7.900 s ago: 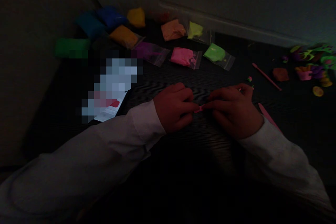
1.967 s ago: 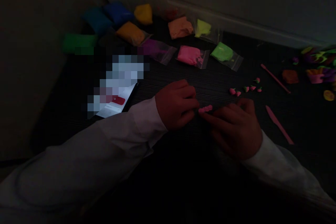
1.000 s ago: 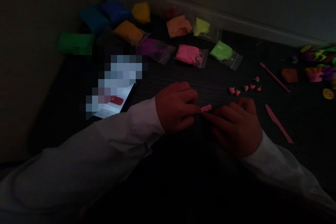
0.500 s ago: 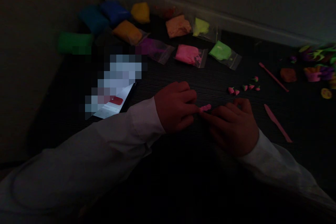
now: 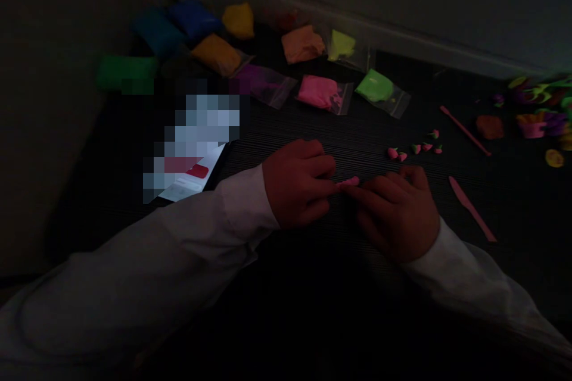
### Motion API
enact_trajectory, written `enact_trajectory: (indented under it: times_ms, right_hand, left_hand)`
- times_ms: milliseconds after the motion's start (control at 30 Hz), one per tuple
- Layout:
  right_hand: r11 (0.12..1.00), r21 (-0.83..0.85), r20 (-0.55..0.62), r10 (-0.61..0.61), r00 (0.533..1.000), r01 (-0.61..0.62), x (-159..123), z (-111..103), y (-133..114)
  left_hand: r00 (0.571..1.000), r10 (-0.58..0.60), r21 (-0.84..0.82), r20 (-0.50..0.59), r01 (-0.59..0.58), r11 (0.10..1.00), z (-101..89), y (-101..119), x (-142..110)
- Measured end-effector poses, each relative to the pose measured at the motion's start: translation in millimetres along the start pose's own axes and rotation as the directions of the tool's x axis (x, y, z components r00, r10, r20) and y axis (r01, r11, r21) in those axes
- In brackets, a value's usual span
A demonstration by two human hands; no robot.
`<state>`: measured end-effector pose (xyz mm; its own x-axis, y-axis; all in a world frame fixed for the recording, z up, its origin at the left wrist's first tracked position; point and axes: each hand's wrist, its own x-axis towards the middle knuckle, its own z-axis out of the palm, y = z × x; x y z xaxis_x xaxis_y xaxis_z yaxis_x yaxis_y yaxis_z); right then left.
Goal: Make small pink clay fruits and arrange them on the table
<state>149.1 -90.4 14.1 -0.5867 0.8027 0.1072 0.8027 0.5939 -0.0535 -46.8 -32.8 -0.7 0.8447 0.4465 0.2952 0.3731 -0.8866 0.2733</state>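
Observation:
A small lumpy strip of pink modelling clay (image 5: 351, 182) lies between my hands, low over the dark table. My left hand (image 5: 300, 183) is closed, its thumb and index finger pinching the strip's left end. My right hand (image 5: 397, 211) is closed too, fingers curled, with its fingertips against the strip's lower side. The fingertips partly hide the clay. Beyond my right hand lie several tiny pink clay buds with green tops (image 5: 415, 149). A pink plastic clay knife (image 5: 472, 208) rests to the right of that hand.
Clay bags in several colours, including pink (image 5: 318, 91) and light green (image 5: 375, 86), line the back. A lit phone, partly pixelated (image 5: 192, 155), lies left. A thin pink tool (image 5: 465, 130), a brown clay lump (image 5: 490, 127) and small clay figures (image 5: 536, 124) are at right.
Compared with the oldest frame, my right hand sits lower, uncovering the buds and knife. More of the pink strip shows. Recently my fingertips have shifted only slightly along it.

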Motion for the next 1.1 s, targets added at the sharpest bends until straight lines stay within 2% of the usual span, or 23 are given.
enact_trajectory:
  times_ms: [133, 267, 500, 833, 1100]
  right_hand:
    - [0.999, 0.033, -0.035, -0.014, 0.999, 0.015, -1.2, 0.1, -1.4]
    - [0.997, 0.037, 0.0, -0.063, 0.998, 0.063, -1.6, 0.8, -3.2]
    - [0.998, 0.01, 0.018, -0.063, 0.998, 0.063, -1.4, 1.6, -2.1]
    - [0.999, -0.008, 0.035, -0.048, 0.998, 0.048, -1.2, 0.8, -2.9]
    - [0.999, 0.002, 0.007, -0.039, 0.999, 0.039, -1.9, -0.3, -0.5]
  left_hand:
    - [1.0, 0.004, -0.003, -0.02, -0.004, 1.0, -0.5, -1.6, 0.4]
    - [0.999, -0.015, -0.015, -0.045, 0.015, 1.0, -1.9, -2.0, 1.2]
    - [0.999, -0.032, -0.032, 0.018, 0.032, 0.999, 1.1, -1.3, 1.4]
    - [0.999, -0.033, -0.053, -0.002, 0.033, 0.998, 2.6, -2.6, 1.2]
    - [0.998, -0.051, -0.05, 0.036, 0.053, 0.997, 1.7, -1.6, 1.4]
